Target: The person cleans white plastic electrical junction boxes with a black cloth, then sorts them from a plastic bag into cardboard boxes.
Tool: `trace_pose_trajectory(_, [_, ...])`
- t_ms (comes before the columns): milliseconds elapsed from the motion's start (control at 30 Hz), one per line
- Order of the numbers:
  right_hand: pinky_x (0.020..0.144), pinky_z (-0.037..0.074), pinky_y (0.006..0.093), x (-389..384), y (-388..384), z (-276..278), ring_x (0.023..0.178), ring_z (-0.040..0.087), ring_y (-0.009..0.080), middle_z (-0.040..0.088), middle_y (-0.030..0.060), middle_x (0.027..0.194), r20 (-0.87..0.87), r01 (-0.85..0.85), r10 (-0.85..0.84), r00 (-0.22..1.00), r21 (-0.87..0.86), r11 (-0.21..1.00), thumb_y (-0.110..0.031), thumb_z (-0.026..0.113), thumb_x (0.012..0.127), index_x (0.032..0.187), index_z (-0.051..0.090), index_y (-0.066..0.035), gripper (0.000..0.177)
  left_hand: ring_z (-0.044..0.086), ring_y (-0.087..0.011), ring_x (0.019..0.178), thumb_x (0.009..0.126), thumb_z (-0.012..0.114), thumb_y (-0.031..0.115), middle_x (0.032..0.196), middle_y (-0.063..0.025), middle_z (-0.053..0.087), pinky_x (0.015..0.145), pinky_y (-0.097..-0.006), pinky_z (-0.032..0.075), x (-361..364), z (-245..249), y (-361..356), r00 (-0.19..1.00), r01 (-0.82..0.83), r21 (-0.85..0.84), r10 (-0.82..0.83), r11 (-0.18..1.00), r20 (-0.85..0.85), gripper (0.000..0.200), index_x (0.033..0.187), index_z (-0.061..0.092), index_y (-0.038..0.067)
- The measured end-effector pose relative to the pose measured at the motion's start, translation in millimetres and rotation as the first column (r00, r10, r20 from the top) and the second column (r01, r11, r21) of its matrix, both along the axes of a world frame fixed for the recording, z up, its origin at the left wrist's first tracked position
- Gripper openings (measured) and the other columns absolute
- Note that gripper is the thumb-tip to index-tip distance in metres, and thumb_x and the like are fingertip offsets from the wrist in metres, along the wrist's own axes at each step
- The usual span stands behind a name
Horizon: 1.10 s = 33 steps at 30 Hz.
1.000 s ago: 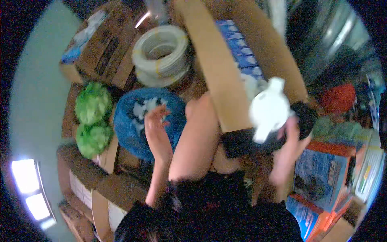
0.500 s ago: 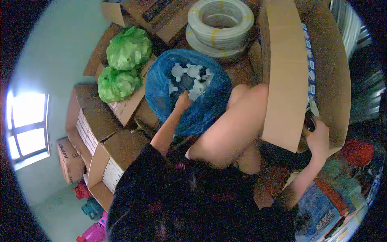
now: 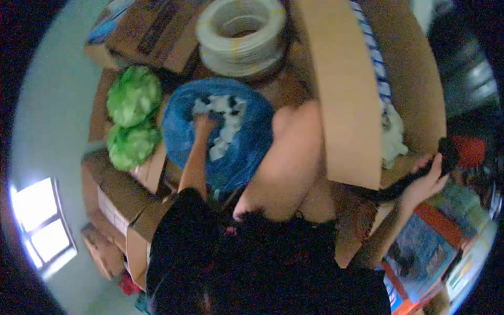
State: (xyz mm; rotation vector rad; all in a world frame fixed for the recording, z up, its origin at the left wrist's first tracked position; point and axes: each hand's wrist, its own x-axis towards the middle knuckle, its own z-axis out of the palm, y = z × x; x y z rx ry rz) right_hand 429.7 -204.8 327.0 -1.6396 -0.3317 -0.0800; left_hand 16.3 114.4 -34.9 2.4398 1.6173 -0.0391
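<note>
A blue plastic bag (image 3: 181, 139) stands with its mouth open, with white plastic fittings (image 3: 227, 134) inside. My left hand (image 3: 206, 124) reaches into this bag at the fittings; its fingers are blurred and partly hidden. On the right, my right hand (image 3: 428, 178) is at the near end of a tall open carton (image 3: 349, 105). It grips a long, dark, soft-looking item (image 3: 449, 155), whose kind I cannot make out. Whitish pieces (image 3: 392, 139) show inside the carton beside a row of blue-and-white packs (image 3: 375, 52).
Coils of white tubing (image 3: 241, 50) lie beyond the blue bag. Two green bags (image 3: 134, 107) sit to the left on cardboard. More cartons (image 3: 118, 176) line the left side, near a window. A blue-and-orange box (image 3: 420, 252) lies at lower right. My bare knee (image 3: 289, 152) rises between bag and carton.
The view has shifted. My right hand has moved outward from the carton's corner, with the dark item now showing beyond it. My left hand has moved deeper into the bag. More whitish pieces show in the carton.
</note>
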Motion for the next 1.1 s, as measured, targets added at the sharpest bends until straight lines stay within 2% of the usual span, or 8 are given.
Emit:
trace_pose_trajectory(133, [0.042,0.034,0.0254,1,-11,-6,0.049,0.043,0.0137,0.047,0.0053,0.06,-0.096,-0.065,0.093,0.991,0.268,0.961,-0.031,0.042,0.084,0.078,0.047,-0.004,0.028,0.059,-0.0255,0.08,0.063,0.069,0.02,0.087,-0.0165,0.062,0.072,-0.0325,0.045,10,64,-33,0.893,-0.29,-0.096,0.305,0.952,0.329,0.028,0.084,0.064,0.002])
trace_pose_trajectory(267, [0.046,0.036,0.0267,0,-13,-9,0.053,0.044,0.0152,0.049,0.007,0.066,-0.102,-0.109,0.144,0.984,0.293,0.95,-0.037,0.038,0.085,0.083,0.047,-0.002,0.037,0.057,-0.0214,0.089,0.072,0.058,0.006,0.096,-0.0139,0.059,0.076,-0.0325,0.045,32,149,-103,0.219,-0.34,-0.383,0.469,0.859,0.856,0.027,0.096,0.056,-0.004])
trace_pose_trajectory(400, [0.064,0.04,0.0284,-4,-11,-5,0.071,0.05,0.0175,0.052,0.0081,0.077,-0.112,0.043,-0.014,0.994,0.261,0.964,-0.031,0.039,0.087,0.098,0.046,-0.001,0.033,0.053,-0.0259,0.1,0.077,0.047,0.0,0.112,-0.0151,0.05,0.083,-0.0398,0.046,95,268,-156,-0.381,0.067,-0.612,0.587,0.788,0.714,0.035,0.112,0.044,-0.003])
trace_pose_trajectory(533, [0.085,0.038,0.0356,-31,-12,11,0.094,0.046,0.0222,0.039,0.0159,0.115,0.434,0.165,-0.133,0.891,-0.036,0.986,-0.022,0.045,0.087,0.117,0.035,0.003,0.04,0.047,-0.0245,0.109,0.074,0.058,0.015,0.12,-0.0111,0.046,0.088,-0.0395,0.043,129,327,-175,-0.34,0.478,-0.56,0.73,0.677,0.593,0.058,0.124,0.035,0.001])
trace_pose_trajectory(700, [0.086,0.042,0.0354,-87,-46,50,0.1,0.052,0.0242,0.053,0.0147,0.112,-0.328,0.168,-0.007,0.945,0.465,0.869,-0.027,0.045,0.086,0.114,0.048,0.003,0.041,0.045,-0.025,0.112,0.071,0.056,0.005,0.123,-0.013,0.044,0.095,-0.0373,0.037,139,372,-199,-0.351,0.713,-0.417,0.802,0.563,0.483,0.062,0.127,0.029,0.0])
trace_pose_trajectory(867, [0.089,0.039,0.0376,-128,-56,63,0.1,0.052,0.0265,0.052,0.0149,0.113,-0.295,0.334,-0.188,0.937,0.599,0.728,-0.029,0.045,0.084,0.115,0.048,0.0,0.043,0.043,-0.0255,0.114,0.065,0.054,0.002,0.123,-0.0136,0.043,0.097,-0.0378,0.034,139,386,-228,-0.378,0.761,-0.364,0.823,0.538,0.425,0.066,0.126,0.03,0.0])
trace_pose_trajectory(967, [0.087,0.041,0.0367,-152,-65,62,0.096,0.054,0.0274,0.055,0.0141,0.108,-0.131,-0.095,0.143,0.981,0.317,0.944,-0.022,0.049,0.08,0.109,0.052,-0.001,0.036,0.042,-0.0262,0.114,0.06,0.057,0.009,0.123,-0.0146,0.041,0.097,-0.0373,0.034,143,396,-243,-0.377,0.748,-0.352,0.796,0.563,0.473,0.075,0.127,0.026,0.0])
trace_pose_trajectory(1100, [0.085,0.042,0.0356,-166,-55,70,0.091,0.057,0.0286,0.058,0.013,0.1,0.069,-0.652,0.673,0.736,-0.191,0.733,-0.014,0.054,0.075,0.1,0.058,-0.003,0.028,0.041,-0.0277,0.113,0.062,0.058,0.035,0.123,-0.0163,0.04,0.096,-0.0376,0.033,143,413,-257,-0.311,0.725,-0.388,0.773,0.569,0.553,0.082,0.128,0.023,-0.001])
